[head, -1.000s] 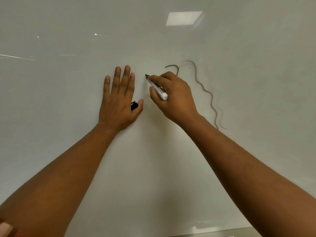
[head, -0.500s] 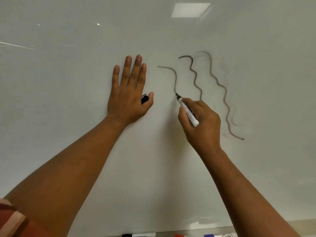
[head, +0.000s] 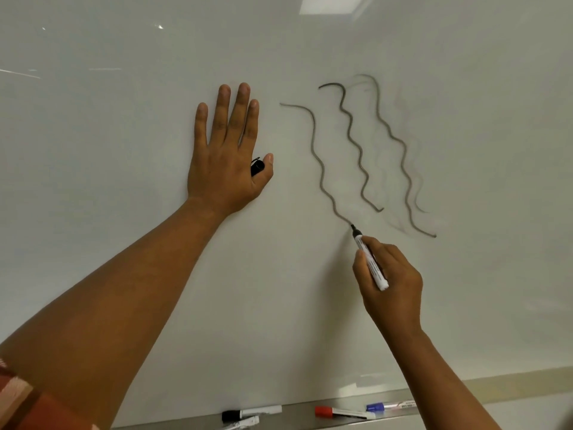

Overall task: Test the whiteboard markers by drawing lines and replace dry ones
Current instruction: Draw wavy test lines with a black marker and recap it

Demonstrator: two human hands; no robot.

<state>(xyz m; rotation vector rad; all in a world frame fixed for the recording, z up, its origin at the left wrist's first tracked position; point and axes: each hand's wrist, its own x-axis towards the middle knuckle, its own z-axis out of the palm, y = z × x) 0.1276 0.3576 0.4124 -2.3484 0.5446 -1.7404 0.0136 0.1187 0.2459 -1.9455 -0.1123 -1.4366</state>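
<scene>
My right hand (head: 392,283) grips a white-barrelled black marker (head: 369,259), its tip touching the whiteboard (head: 124,119) at the bottom end of a wavy grey line (head: 319,162). Two more wavy lines (head: 353,144) lie to its right, the rightmost one (head: 400,150) faint and smudged beside it. My left hand (head: 228,156) lies flat on the board with straight fingers, and the marker's black cap (head: 256,167) is tucked between thumb and palm.
On the metal tray (head: 294,412) along the board's bottom edge lie a black-capped marker (head: 251,412), a red-capped one (head: 338,411) and a blue-capped one (head: 390,406). A ceiling light reflects at the board's top right (head: 328,4).
My right hand has drawn the marker down and to the right, making a new wavy line left of the earlier ones. The left hand has stayed flat on the board.
</scene>
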